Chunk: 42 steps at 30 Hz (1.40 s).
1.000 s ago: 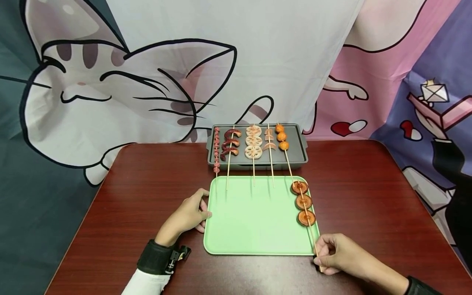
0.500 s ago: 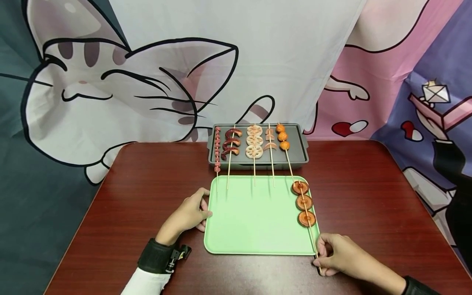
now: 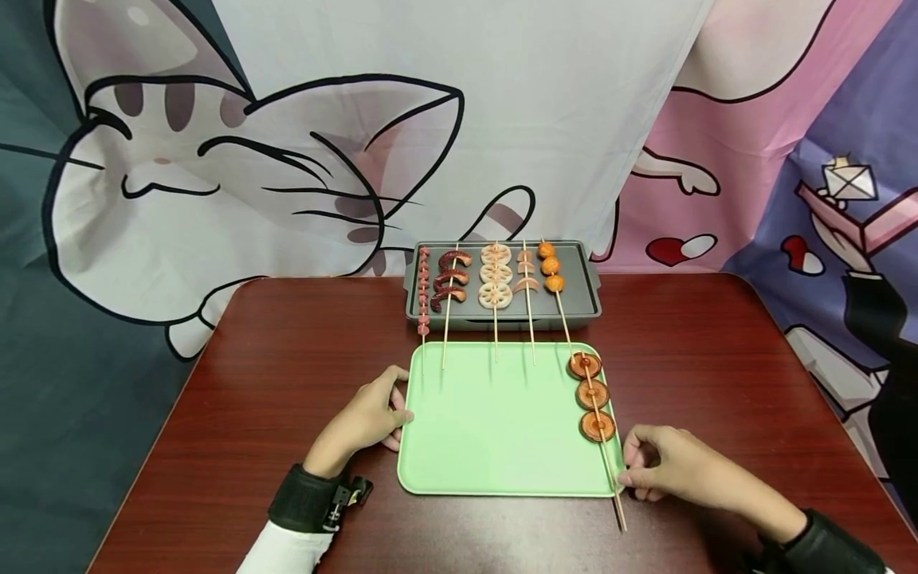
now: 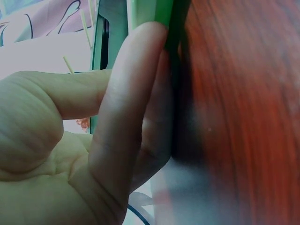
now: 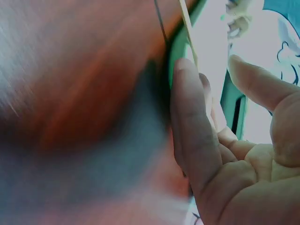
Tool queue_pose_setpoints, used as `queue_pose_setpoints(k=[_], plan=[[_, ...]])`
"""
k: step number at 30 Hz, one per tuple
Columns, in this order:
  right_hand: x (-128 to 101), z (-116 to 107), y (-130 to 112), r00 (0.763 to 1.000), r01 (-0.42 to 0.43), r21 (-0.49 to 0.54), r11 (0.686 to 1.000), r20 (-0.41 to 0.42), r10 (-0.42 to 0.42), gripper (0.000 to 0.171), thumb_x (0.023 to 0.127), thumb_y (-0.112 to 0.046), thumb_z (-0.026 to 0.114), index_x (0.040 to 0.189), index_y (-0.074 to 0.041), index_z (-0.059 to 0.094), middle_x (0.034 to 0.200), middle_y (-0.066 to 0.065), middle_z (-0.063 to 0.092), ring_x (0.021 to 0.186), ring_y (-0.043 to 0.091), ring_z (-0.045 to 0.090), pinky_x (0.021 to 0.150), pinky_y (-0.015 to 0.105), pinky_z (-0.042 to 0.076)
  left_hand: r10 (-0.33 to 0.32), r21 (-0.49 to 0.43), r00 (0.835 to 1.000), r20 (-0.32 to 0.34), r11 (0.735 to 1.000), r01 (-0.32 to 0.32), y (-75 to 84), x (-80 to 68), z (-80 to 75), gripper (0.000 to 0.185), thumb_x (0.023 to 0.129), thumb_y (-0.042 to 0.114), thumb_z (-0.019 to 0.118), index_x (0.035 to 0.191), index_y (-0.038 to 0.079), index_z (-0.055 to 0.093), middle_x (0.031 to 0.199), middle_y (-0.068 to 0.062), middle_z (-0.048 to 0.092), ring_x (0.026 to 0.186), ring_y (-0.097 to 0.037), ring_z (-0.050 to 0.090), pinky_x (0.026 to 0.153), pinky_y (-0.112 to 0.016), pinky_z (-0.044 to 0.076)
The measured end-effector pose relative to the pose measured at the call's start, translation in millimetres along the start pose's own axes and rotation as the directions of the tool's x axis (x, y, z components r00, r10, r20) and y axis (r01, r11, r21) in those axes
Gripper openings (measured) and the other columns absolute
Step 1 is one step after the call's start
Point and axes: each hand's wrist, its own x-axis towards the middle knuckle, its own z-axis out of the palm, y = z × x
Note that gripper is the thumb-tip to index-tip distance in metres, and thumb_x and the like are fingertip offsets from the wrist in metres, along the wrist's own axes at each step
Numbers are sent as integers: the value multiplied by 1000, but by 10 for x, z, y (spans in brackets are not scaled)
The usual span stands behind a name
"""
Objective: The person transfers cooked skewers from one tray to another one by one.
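A light green tray [image 3: 495,430] lies on the dark red table in front of me. My left hand [image 3: 397,396] rests against its left edge; in the left wrist view its straight fingers [image 4: 126,117] press on the green rim [image 4: 154,11]. A skewer of three round brown slices [image 3: 593,394] lies along the tray's right side, its stick end poking out over the table. My right hand [image 3: 628,458] sits beside that stick at the tray's right edge. In the right wrist view, its fingers [image 5: 192,131] lie straight along the rim [image 5: 176,51] with the thumb apart, near the stick [image 5: 187,23].
A grey baking tray [image 3: 581,295] stands behind the green one with several skewers [image 3: 493,275] of food, their sticks reaching over the green tray's far edge. A cartoon cloth backdrop hangs behind the table [image 3: 717,375].
My right hand let go of the skewer's end and slid forward along the tray's right edge; the stick end now lies bare on the table. The left hand stayed put.
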Motion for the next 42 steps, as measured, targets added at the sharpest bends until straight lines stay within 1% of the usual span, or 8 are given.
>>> queue_pose_setpoints(k=[8, 14, 22, 25, 28, 32, 36, 42], plan=[[136, -174, -5, 998, 35, 1, 999, -45, -35, 23, 94, -14, 76, 100, 3, 61, 82, 8, 67, 68, 14, 69, 58, 33, 64, -6, 1, 1000, -3, 1000, 6, 12, 3, 13, 55, 92, -9, 68, 143, 0, 46, 88, -14, 56, 56, -22, 63, 49, -37, 62], [244, -281, -42, 993, 97, 16, 995, -71, -96, 30, 97, -13, 73, 112, 9, 60, 95, 15, 69, 79, 10, 69, 67, 31, 64, -7, 0, 1000, -4, 1000, 7, 6, 1, 6, 56, 92, -9, 68, 143, 0, 46, 88, -15, 56, 56, -22, 63, 49, -37, 63], [396, -372, -129, 990, 115, 170, 979, -96, -100, 49, 103, -13, 63, 137, 19, 47, 122, 32, 65, 102, 10, 72, 87, 33, 65, -8, -2, 1000, -5, 1000, 8, -16, 1, 1, 56, 93, -9, 68, 143, 1, 46, 89, -15, 56, 56, -22, 63, 49, -37, 63], [462, -387, -154, 993, 100, 284, 954, -92, -77, 55, 106, -16, 59, 143, 19, 39, 132, 32, 61, 111, 14, 71, 95, 33, 62, -3, -1, 1000, -5, 1000, 3, -12, 1, 2, 55, 93, -9, 68, 143, 0, 46, 88, -15, 56, 56, -22, 63, 49, -37, 63], [529, -402, -165, 993, 113, 401, 909, -80, -88, 56, 109, -15, 53, 148, 19, 32, 139, 26, 60, 119, 17, 69, 102, 31, 59, 1, 1, 1000, -3, 1000, -1, -5, 2, 6, 55, 92, -9, 68, 142, 0, 46, 88, -14, 56, 56, -22, 63, 49, -37, 63], [619, -433, -170, 991, 131, 526, 840, -72, -109, 59, 112, -15, 46, 151, 21, 22, 137, 14, 65, 121, 15, 68, 105, 28, 56, -1, -2, 1000, -2, 1000, 1, -4, 5, 10, 56, 92, -9, 68, 143, 0, 46, 88, -14, 56, 56, -22, 63, 49, -37, 63], [698, -462, -179, 995, 101, 611, 785, -61, -80, 63, 111, -16, 47, 153, 20, 18, 132, 7, 69, 120, 14, 68, 105, 28, 56, 0, 0, 1000, -2, 1000, 0, -9, 9, 9, 56, 92, -9, 68, 143, 0, 45, 88, -14, 56, 56, -22, 63, 49, -37, 63], [807, -482, -177, 996, 84, 647, 758, -45, -72, 64, 111, -15, 49, 154, 20, 18, 134, 12, 68, 121, 16, 68, 106, 31, 56, -6, 0, 1000, 1, 1000, 6, -18, 16, 7, 56, 93, -8, 68, 143, 0, 45, 88, -14, 56, 57, -22, 64, 50, -37, 63]])
